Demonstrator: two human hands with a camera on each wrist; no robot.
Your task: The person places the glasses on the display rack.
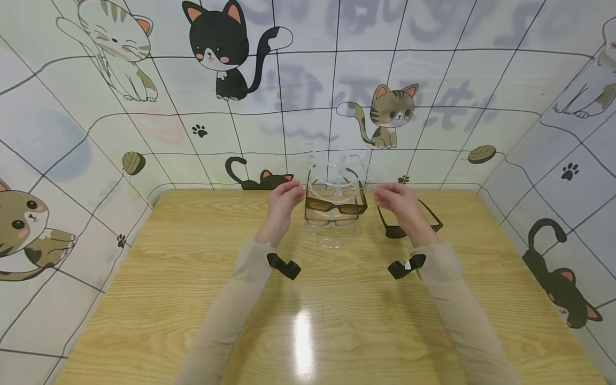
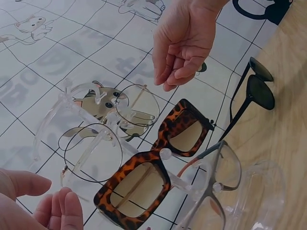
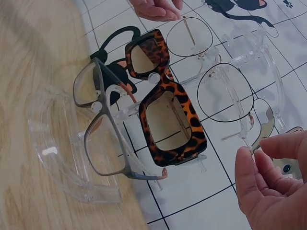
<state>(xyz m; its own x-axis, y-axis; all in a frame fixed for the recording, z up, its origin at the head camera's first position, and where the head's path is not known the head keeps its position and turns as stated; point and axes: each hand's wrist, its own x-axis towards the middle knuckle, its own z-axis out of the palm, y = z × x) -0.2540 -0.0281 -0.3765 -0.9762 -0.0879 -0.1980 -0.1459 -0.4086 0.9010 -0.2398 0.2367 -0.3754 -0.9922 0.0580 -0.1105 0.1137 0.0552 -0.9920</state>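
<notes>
A clear display stand [image 1: 331, 244] holds several pairs of eyewear in tiers. Round thin-rimmed glasses [image 3: 225, 120] sit above tortoiseshell sunglasses [image 1: 337, 207], and grey-framed glasses [image 3: 87, 146] hang lowest. My left hand [image 1: 285, 204] is at the left side of the stand, its fingertips close by one hinge of the round glasses, thumb and fingers apart in the left wrist view. On the other side, my right hand [image 1: 398, 202] has its fingers loosely bent near the opposite hinge, with a small gap to the rim in the left wrist view. Neither hand holds anything.
Black sunglasses [image 1: 395, 231] lie on the wooden table [image 1: 192, 299] to the right of the stand, partly behind my right hand. A cat-patterned wall covering [image 1: 308, 96] rises directly behind the stand and along both sides.
</notes>
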